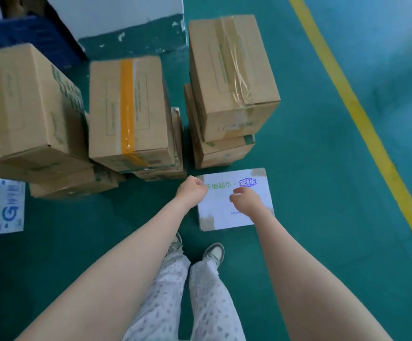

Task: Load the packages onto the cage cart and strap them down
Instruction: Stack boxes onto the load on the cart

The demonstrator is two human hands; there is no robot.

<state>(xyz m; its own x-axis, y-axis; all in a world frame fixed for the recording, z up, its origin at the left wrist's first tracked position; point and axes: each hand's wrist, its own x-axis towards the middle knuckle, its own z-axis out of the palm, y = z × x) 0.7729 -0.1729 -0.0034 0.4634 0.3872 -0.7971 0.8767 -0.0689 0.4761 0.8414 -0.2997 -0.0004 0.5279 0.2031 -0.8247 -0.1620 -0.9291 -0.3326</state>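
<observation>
Pickup step — white box [222,212] beside the carton stack [232,77] is reached for, left hand [191,190] and right hand [245,201] curled, grip unclear — edges need grabbing next.

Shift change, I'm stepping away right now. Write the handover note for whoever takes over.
Left hand: fingers curled, at the far left corner of the white box; grip unclear.
Right hand: fingers curled, over the white box; contact unclear.
Things: the white box lies flat on the floor just ahead of the feet. The brown boxes stand in three stacks beyond it. Cart and straps are not in view.
Done: nothing shows as loaded.
Left: lift the white box, load it and the brown boxes, strap down.
</observation>
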